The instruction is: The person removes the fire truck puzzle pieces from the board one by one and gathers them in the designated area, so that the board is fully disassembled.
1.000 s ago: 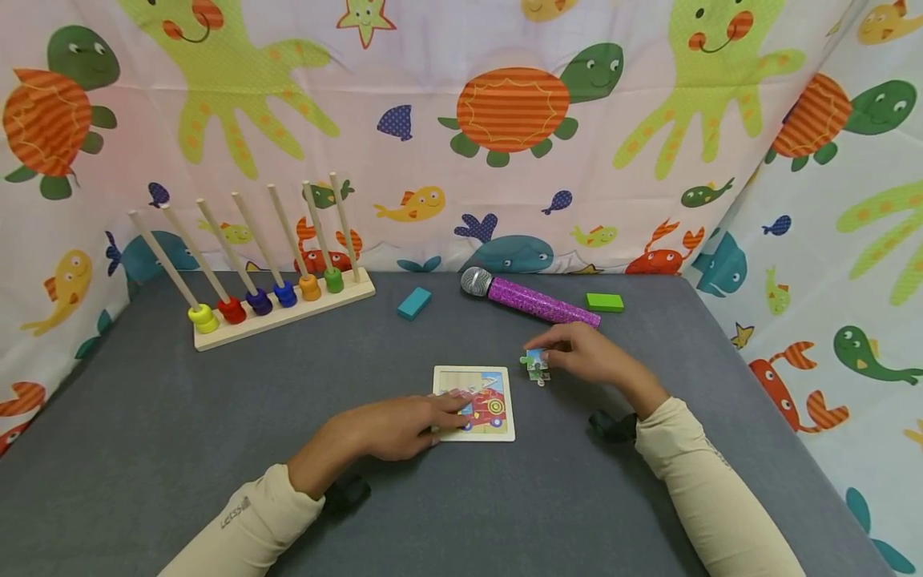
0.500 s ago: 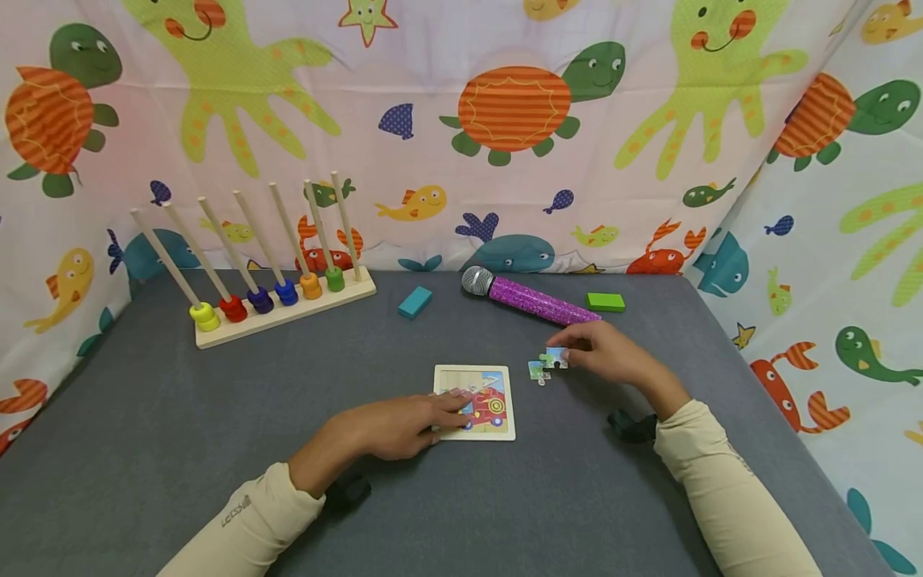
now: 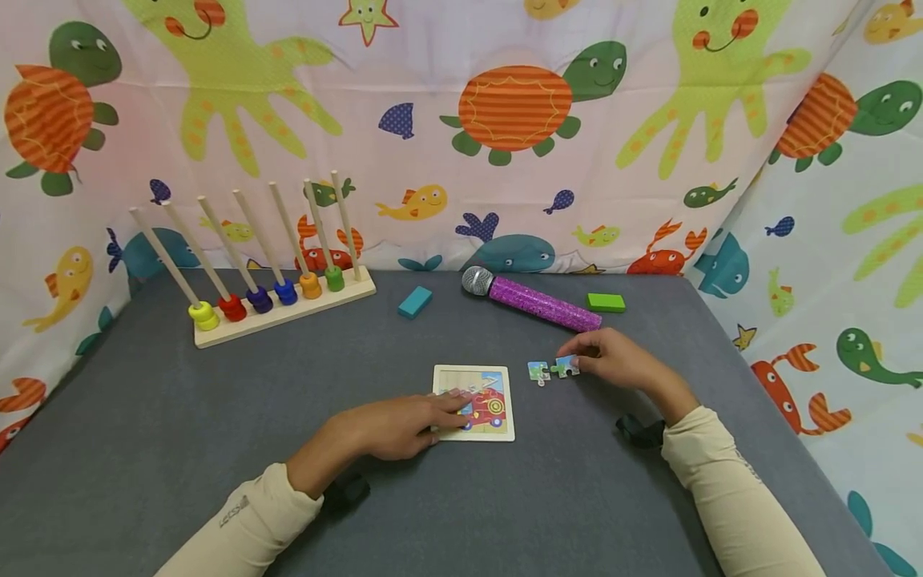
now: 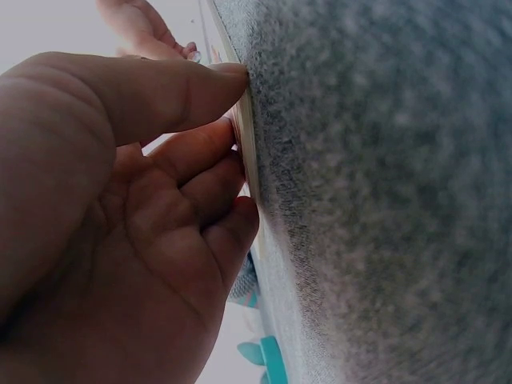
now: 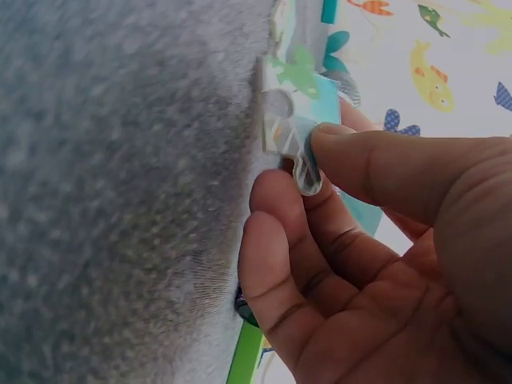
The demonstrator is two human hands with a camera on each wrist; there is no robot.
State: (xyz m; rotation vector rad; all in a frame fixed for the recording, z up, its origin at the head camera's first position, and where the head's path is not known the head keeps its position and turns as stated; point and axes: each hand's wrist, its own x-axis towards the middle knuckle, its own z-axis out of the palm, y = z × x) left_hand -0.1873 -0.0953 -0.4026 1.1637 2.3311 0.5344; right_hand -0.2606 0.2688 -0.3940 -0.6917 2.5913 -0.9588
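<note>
My left hand rests on a small wooden puzzle board with a pale frame and a red vehicle picture. In the left wrist view, its thumb touches the board's edge and the other fingertips lie against the top. To the board's right, my right hand pinches a blue and green jigsaw piece between thumb and fingers. Seen from the right wrist, that piece is tilted, its knob by the fingertips. A second jigsaw piece lies on the table just left of it.
A purple glitter microphone lies behind my right hand, with a green block beyond it. Further left are a teal block and a wooden peg stand with colored rings. A printed curtain backs the grey table.
My right hand has moved right with its jigsaw piece, away from the other piece, which was overlapped before and now shows beside it. The left hand has stayed on the board.
</note>
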